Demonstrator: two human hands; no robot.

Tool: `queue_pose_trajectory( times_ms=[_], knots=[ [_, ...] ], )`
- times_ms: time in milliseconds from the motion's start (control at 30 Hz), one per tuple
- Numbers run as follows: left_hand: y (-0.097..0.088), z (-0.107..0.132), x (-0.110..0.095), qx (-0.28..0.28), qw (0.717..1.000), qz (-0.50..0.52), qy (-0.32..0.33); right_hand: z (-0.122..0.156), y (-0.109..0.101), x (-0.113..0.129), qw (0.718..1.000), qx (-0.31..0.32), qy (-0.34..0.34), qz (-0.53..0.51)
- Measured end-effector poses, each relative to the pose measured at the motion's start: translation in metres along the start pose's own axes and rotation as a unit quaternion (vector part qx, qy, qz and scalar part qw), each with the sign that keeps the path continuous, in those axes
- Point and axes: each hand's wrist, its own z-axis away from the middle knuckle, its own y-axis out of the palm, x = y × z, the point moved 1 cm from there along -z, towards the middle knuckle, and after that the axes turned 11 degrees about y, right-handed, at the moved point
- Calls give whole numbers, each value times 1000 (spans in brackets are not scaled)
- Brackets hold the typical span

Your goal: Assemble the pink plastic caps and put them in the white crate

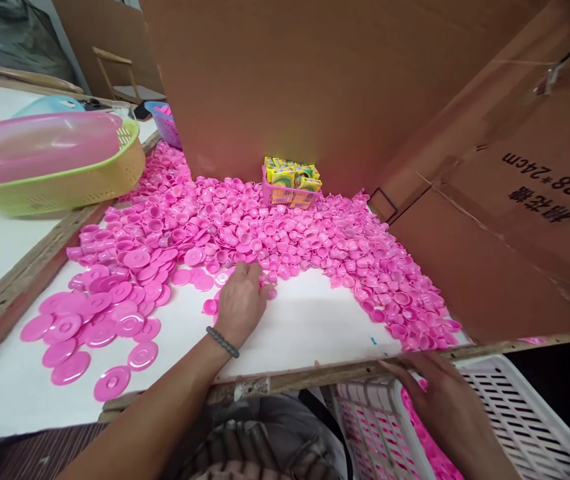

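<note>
My left hand (241, 301), with a beaded bracelet (223, 341) on the wrist, reaches to the near edge of a heap of small pink plastic toy cups (235, 227). Its fingers curl down among the cups, and the palm hides whatever they hold. Loose flat pink toy plates (113, 383) lie left of it on the white tabletop (309, 320). At the table's front edge, my right hand (439, 390) has its thumb and fingers apart, above a white slatted crate (519, 407) with pink pieces inside.
A small pink basket (292, 197) of yellow boxes (282, 175) stands on the heap's far side. Cardboard walls (275, 87) rise behind and on the right. On the left, a wooden rail (19, 273) borders the table, beside a green basket (65, 183) holding a pink basin (39, 143).
</note>
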Motion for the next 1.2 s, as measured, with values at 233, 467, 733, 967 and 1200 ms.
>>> queue_pose_trajectory(
  times_ms=[233,467,733,967,1200],
  knots=[
    [-4,4,28,69,994,-84,-12,-71,72,125,961,93,-168,-200],
    [-9,0,29,14,998,46,-50,-92,107,157,957,117,-218,-155],
    [27,4,-13,69,938,338,23,-71,84,111,971,82,-130,-182],
    [35,18,-20,118,950,272,95,-48,79,87,970,112,-86,-200],
    [35,30,-15,141,936,289,144,-38,72,104,965,133,-171,-149]
  ],
)
